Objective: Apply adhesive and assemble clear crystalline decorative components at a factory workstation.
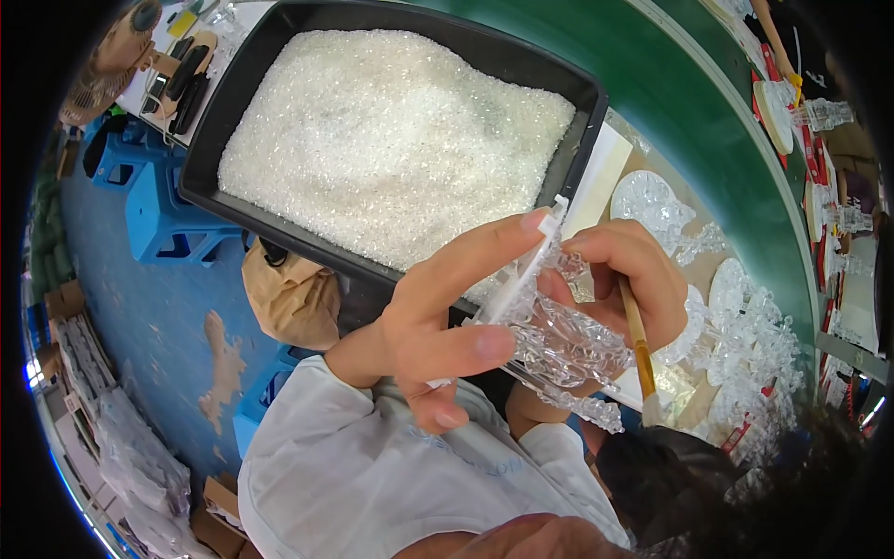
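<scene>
My left hand (438, 317) grips a thin white base (518, 284) by its edge, fingers spread along its face. From the other side of that base juts a clear, faceted plastic ornament (577, 345), tilted to the right; its exact shape is hard to make out. My right hand (643, 279) is closed around a small brush (639, 335) with a wooden handle, bristles pointing down toward me. The right fingertips are close to the base's far edge; whether they touch it I cannot tell. Just beyond both hands lies a black tray (589, 102) of glittering clear granules (400, 121).
Several more clear ornaments (750, 340) crowd the table at right. A green surface (689, 84) curves behind. Blue stools (172, 210), a brown paper bag (291, 293) and a fan (116, 56) are at left. Another person's arm (771, 37) shows at upper right.
</scene>
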